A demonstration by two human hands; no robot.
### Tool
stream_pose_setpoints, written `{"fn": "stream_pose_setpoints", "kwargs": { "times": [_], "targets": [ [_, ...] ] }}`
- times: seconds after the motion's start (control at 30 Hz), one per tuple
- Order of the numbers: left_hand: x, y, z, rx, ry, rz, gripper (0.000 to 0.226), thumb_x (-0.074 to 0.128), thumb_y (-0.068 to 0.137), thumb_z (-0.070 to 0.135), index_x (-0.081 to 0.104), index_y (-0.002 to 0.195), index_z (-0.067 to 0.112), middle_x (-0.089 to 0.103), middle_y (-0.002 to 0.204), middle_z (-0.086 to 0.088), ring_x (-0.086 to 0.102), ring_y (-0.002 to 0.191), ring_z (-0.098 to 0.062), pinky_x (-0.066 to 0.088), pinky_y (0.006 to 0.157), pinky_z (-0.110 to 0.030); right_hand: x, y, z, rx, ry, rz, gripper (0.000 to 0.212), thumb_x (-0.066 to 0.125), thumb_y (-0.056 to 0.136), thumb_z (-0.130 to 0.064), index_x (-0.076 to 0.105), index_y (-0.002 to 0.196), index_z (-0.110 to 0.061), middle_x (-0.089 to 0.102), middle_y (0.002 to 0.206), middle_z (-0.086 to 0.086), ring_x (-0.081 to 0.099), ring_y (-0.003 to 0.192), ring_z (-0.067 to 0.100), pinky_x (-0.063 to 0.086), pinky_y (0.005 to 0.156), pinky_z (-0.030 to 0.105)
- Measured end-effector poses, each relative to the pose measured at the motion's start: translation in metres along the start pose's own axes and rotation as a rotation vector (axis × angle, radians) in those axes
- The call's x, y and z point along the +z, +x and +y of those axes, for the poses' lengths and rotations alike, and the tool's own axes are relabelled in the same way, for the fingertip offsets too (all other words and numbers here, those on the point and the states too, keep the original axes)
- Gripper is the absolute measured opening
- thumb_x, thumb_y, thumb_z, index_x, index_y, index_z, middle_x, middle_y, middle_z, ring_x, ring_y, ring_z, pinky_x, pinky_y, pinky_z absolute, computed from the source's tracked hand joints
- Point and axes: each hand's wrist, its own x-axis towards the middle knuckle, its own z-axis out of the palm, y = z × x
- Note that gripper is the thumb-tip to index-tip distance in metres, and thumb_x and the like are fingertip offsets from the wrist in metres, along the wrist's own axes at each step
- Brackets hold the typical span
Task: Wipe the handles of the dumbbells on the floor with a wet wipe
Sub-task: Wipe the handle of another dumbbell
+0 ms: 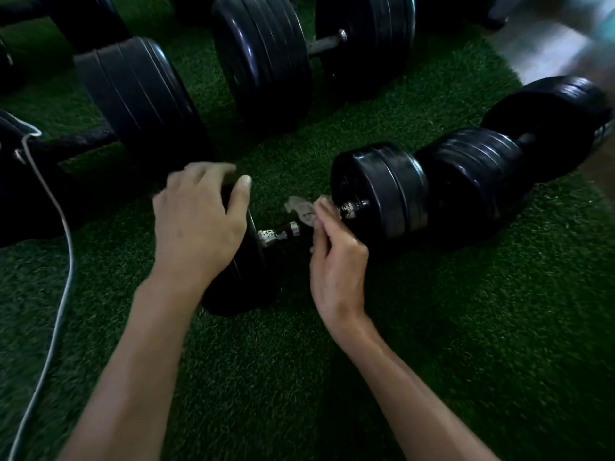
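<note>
Where dumbbells (376, 201) lie: green turf (432, 327).

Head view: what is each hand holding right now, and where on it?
The right hand pinches the wet wipe by its near end, against the dumbbell handle. The left hand rests over the top of the left weight.

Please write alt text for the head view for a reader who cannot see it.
A right hand wraps a wet wipe round a dumbbell handle while the left hand steadies its near weight. More dumbbells lie on green turf.
</note>
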Motion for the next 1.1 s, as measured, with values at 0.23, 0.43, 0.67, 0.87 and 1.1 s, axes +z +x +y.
{"fn": "stream_pose_setpoints", "kwargs": {
  "times": [0.23, 0.43, 0.67, 0.87, 1.1],
  "targets": [
    [0.0, -0.043, -0.003, 0.043, -0.105, 0.122, 0.034, 0.046, 0.103, 0.039, 0.071, 0.107, 0.016, 0.067, 0.101, 0.002, 0.051, 0.094, -0.018, 0.037, 0.084, -0.034, -0.026, -0.026, -0.001, -0.117, -0.076, -0.12, 0.033, 0.056, 0.099, -0.003, 0.062, 0.131, 0.0, 0.06, 0.138, 0.009, 0.053, 0.132, 0.01, 0.04, 0.112, 0.019],
    [-0.005, -0.06, 0.005, 0.029, -0.154, 0.101, 0.031, 0.048, 0.101, 0.043, 0.069, 0.099, 0.02, 0.061, 0.093, 0.002, 0.056, 0.091, -0.021, 0.046, 0.084, -0.044, -0.048, -0.03, 0.004, -0.08, -0.177, 0.003, 0.028, 0.052, 0.102, -0.007, 0.065, 0.126, 0.002, 0.067, 0.125, 0.004, 0.056, 0.119, -0.002, 0.038, 0.101, 0.003],
    [0.0, -0.083, 0.012, -0.018, -0.195, -0.005, 0.038, 0.042, 0.102, 0.049, 0.069, 0.103, 0.022, 0.065, 0.095, 0.004, 0.06, 0.095, -0.021, 0.047, 0.092, -0.051, -0.06, -0.054, -0.007, -0.094, -0.138, -0.274, 0.026, 0.057, 0.099, -0.004, 0.069, 0.122, -0.005, 0.072, 0.119, 0.0, 0.059, 0.109, -0.005, 0.049, 0.094, 0.01],
    [0.004, -0.103, 0.028, -0.051, -0.133, 0.145, 0.03, 0.053, 0.101, 0.039, 0.066, 0.089, 0.014, 0.05, 0.08, 0.005, 0.047, 0.077, -0.015, 0.036, 0.073, -0.029, -0.086, -0.047, 0.0, -0.031, -0.394, -0.118, 0.025, 0.054, 0.101, -0.012, 0.072, 0.117, -0.007, 0.075, 0.106, 0.004, 0.069, 0.094, 0.011, 0.041, 0.084, 0.003],
    [0.014, -0.12, 0.037, -0.063, -0.023, 0.093, 0.027, 0.051, 0.101, 0.039, 0.069, 0.104, 0.019, 0.056, 0.1, -0.003, 0.05, 0.098, -0.025, 0.031, 0.084, -0.033, -0.08, -0.069, -0.008, -0.099, -0.341, -0.494, 0.023, 0.059, 0.099, -0.022, 0.071, 0.117, -0.019, 0.071, 0.116, -0.005, 0.066, 0.104, 0.012, 0.054, 0.089, 0.033]
  ]
}}
